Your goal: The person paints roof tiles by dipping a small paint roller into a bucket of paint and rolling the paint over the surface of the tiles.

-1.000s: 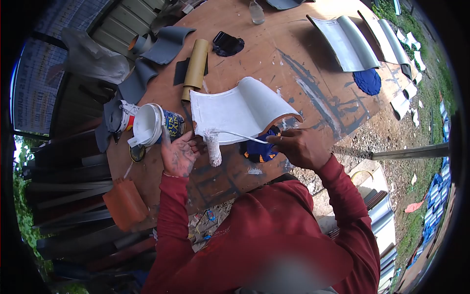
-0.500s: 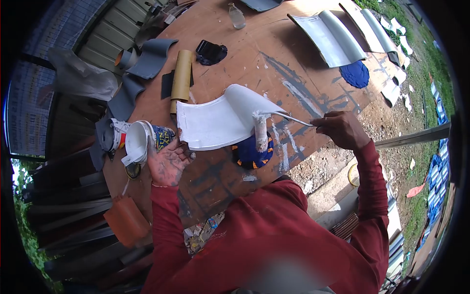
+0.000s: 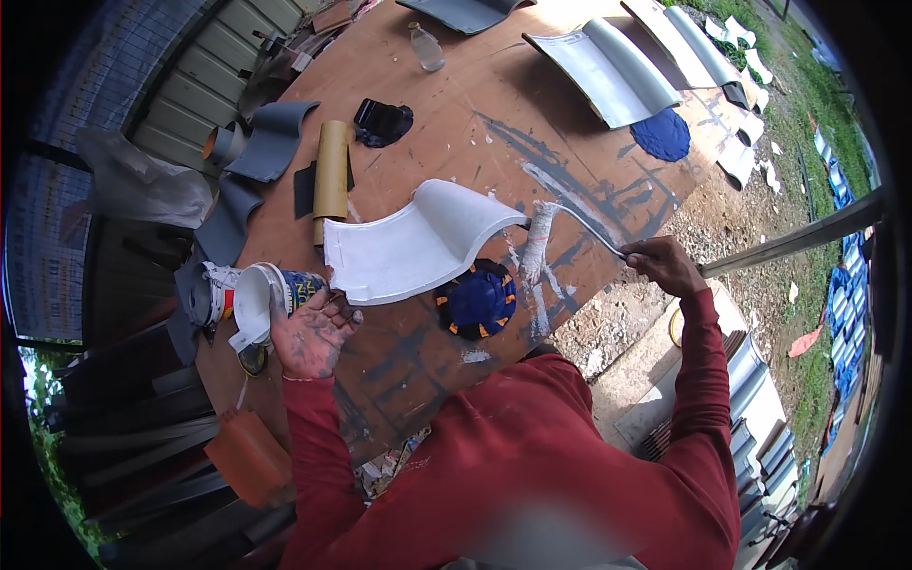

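A curved white tile (image 3: 408,249) lies tilted over the wooden table, partly above a dark blue round pad (image 3: 478,299) with orange marks. My left hand (image 3: 315,334) is palm up at the tile's left corner, its fingers spread and touching or just under the edge. My right hand (image 3: 668,266) is closed on the thin metal handle of a paint roller (image 3: 538,243). The white-coated roller head is just beyond the tile's right edge. Beside my left hand stands a white paint bucket (image 3: 260,300).
On the wooden table (image 3: 456,123) are a brown cardboard tube (image 3: 332,171), a glass bottle (image 3: 427,49), a dark pad (image 3: 383,123) and a second white tile (image 3: 608,71) on a blue pad. An orange tile (image 3: 249,460) is at lower left; a post (image 3: 798,233) stands right.
The roller has moved right across the tile and past its right edge, with my right hand. The tile's right side has swung away from me. My left hand stays at the left corner.
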A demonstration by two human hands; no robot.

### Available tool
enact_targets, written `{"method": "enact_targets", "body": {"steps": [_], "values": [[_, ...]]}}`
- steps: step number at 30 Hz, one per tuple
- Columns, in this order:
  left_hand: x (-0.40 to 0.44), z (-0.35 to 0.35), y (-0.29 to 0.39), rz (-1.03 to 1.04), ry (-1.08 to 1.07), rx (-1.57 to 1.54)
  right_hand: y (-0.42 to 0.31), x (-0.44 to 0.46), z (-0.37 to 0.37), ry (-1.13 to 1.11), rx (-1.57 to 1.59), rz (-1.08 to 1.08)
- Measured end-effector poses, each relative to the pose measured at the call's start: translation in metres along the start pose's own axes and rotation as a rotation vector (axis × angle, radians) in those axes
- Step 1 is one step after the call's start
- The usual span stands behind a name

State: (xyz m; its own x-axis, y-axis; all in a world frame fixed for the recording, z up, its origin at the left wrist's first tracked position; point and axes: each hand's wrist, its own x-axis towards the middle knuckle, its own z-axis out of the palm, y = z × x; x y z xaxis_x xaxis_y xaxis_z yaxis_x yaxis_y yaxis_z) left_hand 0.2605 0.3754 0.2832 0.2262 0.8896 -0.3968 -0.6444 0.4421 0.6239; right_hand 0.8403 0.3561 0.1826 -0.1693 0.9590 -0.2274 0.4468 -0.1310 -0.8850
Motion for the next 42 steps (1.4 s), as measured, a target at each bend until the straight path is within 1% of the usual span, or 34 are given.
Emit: {"method": "enact_targets", "body": {"steps": [3,4,5,6,7,8,9,11,13,15,16,18,19,21,22,24,25,27,29,31,32,33,34,35,37,40,42], "values": [[0.001,-0.002,0.001,-0.041,-0.069,-0.027,0.004,0.004,0.041,0.083,0.122,-0.114],[0.001,0.001,0.002,-0.035,-0.038,0.01,-0.004,0.0,0.054,0.095,0.255,-0.081],[-0.001,0.002,0.005,-0.024,-0.008,0.049,-0.001,-0.002,0.058,0.09,0.225,-0.038],[0.002,-0.013,0.007,-0.06,-0.132,-0.066,0.009,-0.006,0.064,0.105,0.274,-0.007],[0.002,-0.009,0.008,-0.06,-0.142,-0.064,0.024,-0.013,0.069,0.117,0.319,0.021],[0.0,-0.004,0.006,-0.045,-0.069,-0.05,0.047,-0.019,0.072,0.112,0.388,0.045],[-0.002,-0.002,0.005,-0.029,0.007,-0.041,0.063,-0.029,0.071,0.127,0.339,0.064],[-0.001,-0.008,0.003,-0.024,-0.03,-0.052,0.072,-0.052,0.067,0.118,0.25,0.239],[-0.003,-0.003,0.003,-0.031,-0.064,-0.054,0.078,-0.07,0.071,0.139,0.26,0.238],[-0.004,0.005,0.001,-0.018,0.016,-0.037,0.074,-0.071,0.068,0.169,0.269,0.234],[-0.003,0.001,0.001,-0.022,0.017,-0.04,0.068,-0.069,0.071,0.195,0.34,0.169],[0.0,-0.01,0.001,-0.048,-0.103,-0.084,0.055,-0.056,0.075,0.212,0.43,0.052],[0.001,-0.011,0.001,-0.046,-0.105,-0.087,0.044,-0.046,0.075,0.212,0.426,0.05],[0.0,-0.012,0.0,-0.04,-0.069,-0.062,0.016,-0.023,0.072,0.16,0.192,-0.032],[-0.001,-0.013,-0.001,-0.033,-0.07,-0.065,0.002,-0.013,0.07,0.157,0.188,-0.038],[-0.003,-0.017,-0.005,-0.049,-0.103,-0.117,-0.029,0.003,0.065,0.068,0.089,-0.173],[-0.004,-0.02,-0.007,-0.045,-0.099,-0.125,-0.043,0.01,0.066,0.06,0.083,-0.173],[-0.008,-0.028,-0.015,-0.056,-0.071,-0.066,-0.066,0.016,0.069,0.023,-0.079,-0.382],[-0.014,-0.037,-0.031,-0.048,-0.012,-0.109,-0.082,0.012,0.062,-0.062,-0.128,-0.369],[-0.023,-0.048,-0.049,-0.066,-0.017,-0.077,-0.086,0.004,0.048,-0.129,-0.16,-0.278],[-0.027,-0.055,-0.061,-0.072,-0.002,-0.039,-0.094,-0.003,0.037,-0.142,-0.2,-0.159],[-0.031,-0.061,-0.076,-0.063,0.02,-0.068,-0.091,-0.005,0.027,-0.126,-0.268,-0.074],[-0.034,-0.066,-0.093,-0.062,0.1,0.001,-0.089,-0.004,0.016,-0.115,-0.34,-0.127],[-0.037,-0.071,-0.111,-0.068,0.177,0.071,-0.09,-0.004,0.004,-0.129,-0.461,-0.137],[-0.041,-0.086,-0.152,-0.059,0.286,0.136,-0.102,0.003,-0.005,-0.192,-0.577,-0.097],[-0.032,-0.12,-0.197,-0.077,0.353,0.105,-0.129,0.018,0.023,-0.306,-0.684,-0.088],[-0.025,-0.144,-0.216,-0.052,0.366,0.063,-0.119,0.032,0.051,-0.334,-0.776,-0.208]]}}
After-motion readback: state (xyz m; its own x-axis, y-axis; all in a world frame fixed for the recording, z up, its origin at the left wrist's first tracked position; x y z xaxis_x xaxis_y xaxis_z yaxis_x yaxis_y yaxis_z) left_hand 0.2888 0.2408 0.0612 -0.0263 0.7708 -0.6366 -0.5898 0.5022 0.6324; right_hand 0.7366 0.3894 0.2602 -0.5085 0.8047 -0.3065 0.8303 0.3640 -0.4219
